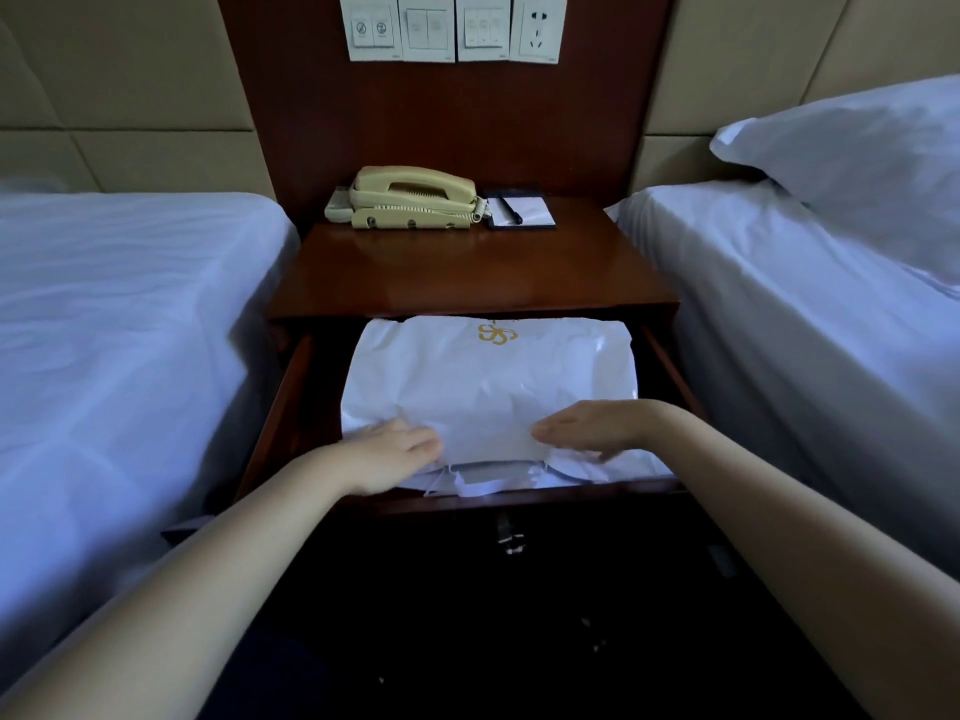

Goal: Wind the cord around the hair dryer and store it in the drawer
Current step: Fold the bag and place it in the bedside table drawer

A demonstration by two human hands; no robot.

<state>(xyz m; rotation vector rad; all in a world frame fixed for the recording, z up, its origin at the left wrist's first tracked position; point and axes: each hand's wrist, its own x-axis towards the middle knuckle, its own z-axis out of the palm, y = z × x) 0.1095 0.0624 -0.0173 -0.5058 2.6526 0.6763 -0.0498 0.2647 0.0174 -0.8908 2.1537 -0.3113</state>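
Under both palms, at the near end of the open drawer (291, 402), lies a white plastic bag (488, 376) with a gold emblem on its far side. The left hand (395, 449) rests flat on the bag's crumpled near edge, fingers together and nearly straight, pinching nothing. The right hand (587, 426) is spread low just beside it, palm down and fingers extended; whether it presses the film or only hovers on it I cannot tell. Neither the hair dryer nor its cord can be seen. The bag bulges between and beyond the hands, so the dryer may well be inside it, but that is a guess.

The film looks thin, slick and noisy, likely to slide under flat fingers and tear if tugged at one corner. A dryer inside would be rigid and moderately heavy, with a springy cord that wants to unwind. Judged so, the best hold is through the film around the solid lump, not on the loose folds nearest the wrists. Beyond the fingertips, on the nightstand (467, 272), stand a telephone (410, 200) and a notepad (524, 213).
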